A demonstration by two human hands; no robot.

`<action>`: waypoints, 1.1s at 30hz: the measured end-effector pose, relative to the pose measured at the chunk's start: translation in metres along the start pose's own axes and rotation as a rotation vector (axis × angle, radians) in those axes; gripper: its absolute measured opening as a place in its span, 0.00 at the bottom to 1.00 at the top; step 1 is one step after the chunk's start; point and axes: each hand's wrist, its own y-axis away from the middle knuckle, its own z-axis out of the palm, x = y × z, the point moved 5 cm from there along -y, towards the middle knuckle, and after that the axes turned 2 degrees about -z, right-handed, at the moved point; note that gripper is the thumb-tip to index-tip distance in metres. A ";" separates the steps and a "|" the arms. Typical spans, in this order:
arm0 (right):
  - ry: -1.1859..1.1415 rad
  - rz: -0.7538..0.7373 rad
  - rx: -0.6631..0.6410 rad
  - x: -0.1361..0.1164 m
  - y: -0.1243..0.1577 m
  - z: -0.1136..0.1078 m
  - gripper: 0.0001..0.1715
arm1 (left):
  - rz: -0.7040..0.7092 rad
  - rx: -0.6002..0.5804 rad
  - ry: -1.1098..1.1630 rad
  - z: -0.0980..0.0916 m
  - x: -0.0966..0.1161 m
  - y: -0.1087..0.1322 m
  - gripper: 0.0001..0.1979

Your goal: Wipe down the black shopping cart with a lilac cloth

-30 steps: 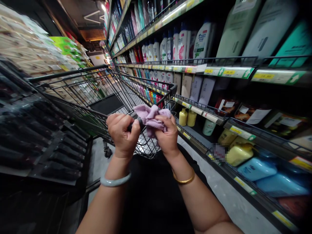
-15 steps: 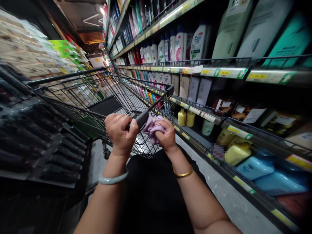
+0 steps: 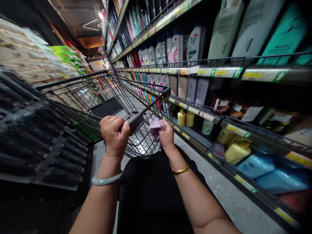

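A black wire shopping cart (image 3: 97, 110) stands in front of me, its basket angled toward the upper left. My left hand (image 3: 113, 135) is wrapped round the cart's dark handle (image 3: 136, 122), and a pale bangle circles that wrist. In my right hand (image 3: 167, 135) is a crumpled light purple cloth (image 3: 155, 128), gripped between thumb and fingers just right of the handle. That hand is apart from the handle. A gold bracelet is on the right wrist. The folded cloth partly hides the wire behind it.
Shelves (image 3: 219, 72) of shampoo bottles (image 3: 195, 44) run along the right, with yellow pump bottles (image 3: 237, 152) and blue bottles (image 3: 255, 166) low down. Packaged goods (image 3: 19, 48) are stacked on the left, above dark wrapped items (image 3: 65, 154). Grey floor (image 3: 219, 185) shows beside the shelf.
My right hand and the cloth have come away from the cart handle. My left hand, still on the handle, sits slightly farther left in view.
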 end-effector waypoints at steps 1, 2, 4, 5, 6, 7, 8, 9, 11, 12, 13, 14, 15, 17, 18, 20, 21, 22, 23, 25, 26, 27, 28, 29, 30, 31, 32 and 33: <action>0.006 0.015 0.016 0.001 0.000 -0.001 0.08 | -0.008 -0.003 0.005 0.000 -0.002 -0.001 0.17; 0.008 -0.002 0.017 -0.002 0.001 0.000 0.08 | -0.019 -0.005 0.008 0.000 -0.003 -0.001 0.17; 0.004 -0.098 -0.015 -0.016 0.005 0.006 0.09 | -0.042 -0.010 0.007 0.000 -0.007 -0.002 0.17; 0.007 -0.155 -0.043 -0.023 0.007 0.010 0.09 | -0.052 -0.016 0.002 -0.001 -0.009 -0.003 0.17; 0.014 -0.207 -0.076 -0.029 0.010 0.013 0.10 | -0.062 -0.027 -0.009 -0.002 -0.010 -0.002 0.17; 0.027 -0.238 -0.102 -0.032 0.011 0.016 0.11 | -0.069 -0.043 -0.028 -0.003 -0.011 -0.002 0.18; 0.049 -0.241 -0.111 -0.031 0.011 0.018 0.11 | -0.077 -0.057 -0.058 -0.004 -0.010 -0.001 0.18; 0.073 -0.212 -0.098 -0.026 0.010 0.017 0.11 | -0.088 -0.063 -0.100 -0.006 -0.009 0.000 0.17; 0.119 -0.096 -0.044 -0.012 0.006 0.013 0.12 | -0.115 -0.050 -0.201 -0.010 -0.002 0.001 0.12; 0.138 -0.041 -0.016 -0.005 0.005 0.011 0.12 | -0.124 -0.038 -0.247 -0.011 0.004 0.001 0.10; 0.150 -0.007 0.005 -0.002 0.005 0.010 0.13 | -0.124 -0.034 -0.280 -0.010 0.011 0.000 0.09; 0.151 -0.004 0.010 -0.001 0.005 0.010 0.14 | -0.119 -0.042 -0.299 -0.007 0.019 -0.002 0.11; 0.139 -0.030 -0.002 -0.004 0.006 0.012 0.14 | -0.110 -0.065 -0.305 -0.002 0.027 -0.006 0.13; 0.085 -0.127 -0.061 -0.014 0.010 0.019 0.15 | -0.109 -0.138 -0.312 0.012 0.041 -0.016 0.17; 0.057 -0.169 -0.096 -0.017 0.011 0.022 0.15 | -0.130 -0.178 -0.332 0.019 0.045 -0.021 0.19; 0.028 -0.185 -0.120 -0.016 0.010 0.023 0.14 | -0.198 -0.263 -0.427 0.030 0.047 -0.030 0.23; 0.031 -0.149 -0.097 -0.010 0.008 0.021 0.12 | -0.225 -0.313 -0.488 0.035 0.046 -0.032 0.24; 0.042 -0.095 -0.062 -0.002 0.006 0.017 0.11 | -0.240 -0.359 -0.546 0.038 0.045 -0.034 0.25; 0.056 -0.040 -0.028 0.005 0.003 0.014 0.11 | -0.238 -0.394 -0.592 0.040 0.043 -0.034 0.27; 0.081 0.019 0.012 0.014 0.000 0.008 0.12 | -0.198 -0.416 -0.641 0.041 0.041 -0.032 0.30; 0.085 0.014 0.012 0.014 0.000 0.008 0.13 | -0.175 -0.401 -0.651 0.040 0.040 -0.031 0.30; 0.081 -0.011 0.008 0.010 0.001 0.009 0.14 | -0.159 -0.377 -0.659 0.039 0.039 -0.029 0.29; 0.068 -0.047 0.005 0.005 0.002 0.011 0.15 | -0.149 -0.353 -0.666 0.037 0.038 -0.027 0.29; 0.050 -0.086 -0.001 -0.001 0.004 0.013 0.16 | -0.140 -0.333 -0.671 0.036 0.036 -0.025 0.30; 0.029 -0.123 -0.009 -0.006 0.007 0.016 0.16 | -0.132 -0.315 -0.673 0.034 0.035 -0.023 0.30; 0.012 -0.153 -0.020 -0.010 0.009 0.019 0.17 | -0.125 -0.300 -0.673 0.032 0.034 -0.022 0.31; 0.005 -0.167 -0.029 -0.011 0.010 0.021 0.17 | -0.119 -0.294 -0.671 0.031 0.033 -0.021 0.32; 0.006 -0.164 -0.034 -0.009 0.010 0.021 0.17 | -0.116 -0.295 -0.669 0.030 0.031 -0.020 0.32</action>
